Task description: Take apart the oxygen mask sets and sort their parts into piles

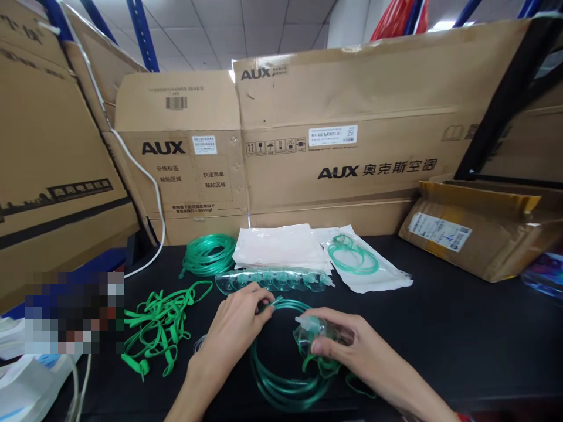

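Observation:
My right hand (336, 340) is closed around a clear green oxygen mask (303, 340) with a whitish connector; a green elastic strap (328, 368) hangs below it. In my left hand (246, 313), thumb and fingers pinch the end of a coil of green tubing (285, 392), which lies on the black table (431, 346) between my hands. Just beyond my left hand, several clear green masks (281, 279) lie nested in a row. A tangle of green elastic straps (162, 328) is to the left of my left forearm.
Behind the masks are another tubing coil (211, 253), a stack of white pouches (277, 246) and a pouch with thin green tubing (373, 264). Cardboard panels (281, 176) wall the back. An open carton (479, 228) stands at right, a white cable (156, 193) at left.

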Demonstrator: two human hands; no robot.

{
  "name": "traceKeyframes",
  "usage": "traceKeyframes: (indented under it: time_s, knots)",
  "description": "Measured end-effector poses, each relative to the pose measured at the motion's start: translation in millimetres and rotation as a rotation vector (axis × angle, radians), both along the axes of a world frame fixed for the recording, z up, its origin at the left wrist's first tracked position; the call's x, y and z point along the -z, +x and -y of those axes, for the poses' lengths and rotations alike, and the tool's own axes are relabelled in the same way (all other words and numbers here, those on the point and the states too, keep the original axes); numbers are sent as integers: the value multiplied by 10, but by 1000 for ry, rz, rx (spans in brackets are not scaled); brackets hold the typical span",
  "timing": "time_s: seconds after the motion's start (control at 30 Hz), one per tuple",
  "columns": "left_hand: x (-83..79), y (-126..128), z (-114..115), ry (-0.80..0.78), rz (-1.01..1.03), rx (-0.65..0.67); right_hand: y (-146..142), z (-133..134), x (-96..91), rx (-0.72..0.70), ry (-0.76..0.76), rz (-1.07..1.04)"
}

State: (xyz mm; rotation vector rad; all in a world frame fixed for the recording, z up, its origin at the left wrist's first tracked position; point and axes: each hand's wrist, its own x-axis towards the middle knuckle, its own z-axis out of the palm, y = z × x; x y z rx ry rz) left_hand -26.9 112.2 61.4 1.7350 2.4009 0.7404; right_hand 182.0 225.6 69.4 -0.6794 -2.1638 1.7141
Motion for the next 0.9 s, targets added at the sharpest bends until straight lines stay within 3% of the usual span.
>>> traceKeyframes:
  time_s: [0.13, 0.23, 0.53, 0.9]
  knots:
    - [-9, -55, 39, 114, 128, 60, -63, -96, -231, -39, 126, -10]
    - [-23, -49, 52, 187, 198, 81, -167, -118, -293, -58, 233, 16]
    - [-13, -42, 84, 264, 326, 109, -358, -88, -50, 45, 245, 28]
    - [2, -26, 55, 251, 258, 213, -301, -189, 23, -44, 283, 103]
